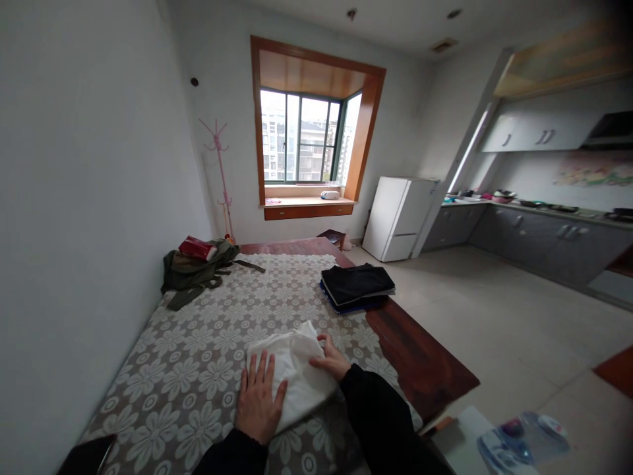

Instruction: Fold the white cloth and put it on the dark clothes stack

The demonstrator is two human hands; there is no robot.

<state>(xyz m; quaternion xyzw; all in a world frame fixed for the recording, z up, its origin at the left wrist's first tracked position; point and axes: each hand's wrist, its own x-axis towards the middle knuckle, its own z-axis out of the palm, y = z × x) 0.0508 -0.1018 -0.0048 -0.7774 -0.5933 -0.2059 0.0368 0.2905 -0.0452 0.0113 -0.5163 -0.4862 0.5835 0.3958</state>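
A folded white cloth [301, 373] lies on the flower-patterned tablecloth [173, 382] near the table's front. My left hand [260, 399] rests flat on its left part, fingers spread. At the cloth's right side, my right hand [332, 359] pinches the edge between thumb and fingers. One corner of the cloth sticks up at the far side. Whether it is a garment cannot be made out. Beyond my right hand sits a stack of folded dark clothes [357, 285], black on top with some blue below.
A green bag [198, 274] with a red item [196, 249] on it lies by the left wall. A dark phone-like object [89, 455] is at the near left. Past the wooden table edge [420, 356], a large plastic bottle [521, 439] stands at lower right. A white fridge [398, 218] stands beyond.
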